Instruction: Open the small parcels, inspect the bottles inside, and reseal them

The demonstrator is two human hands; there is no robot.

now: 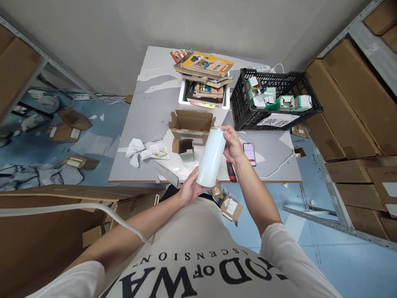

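From my remote seat, the nearest worry I see is the white cable (83,205) at the lower left, passing over the left forearm; should it snag, I judge a tug could upset the hold. Next comes the pale blue cylinder (212,159), in the middle of the frame above the table's front edge: its sides look smooth, so if either hand eases off, it could slide toward the floor (248,236) or the table (124,169). Just beyond, the red-and-black tool (231,171) lies by the edge beside the right forearm, where a careless elbow could sweep it off. As for pose, the left hand (190,188) is lower in the frame, cupping the cylinder's near end; its underside is hidden, so I can't say how much weight that palm takes. The right hand (232,145) reaches farther out, wrist bent inward, fingers wrapped beside the metallic rim. Both hands hold the cylinder, tilted with its rim up and right, short of the open cardboard box (190,136).
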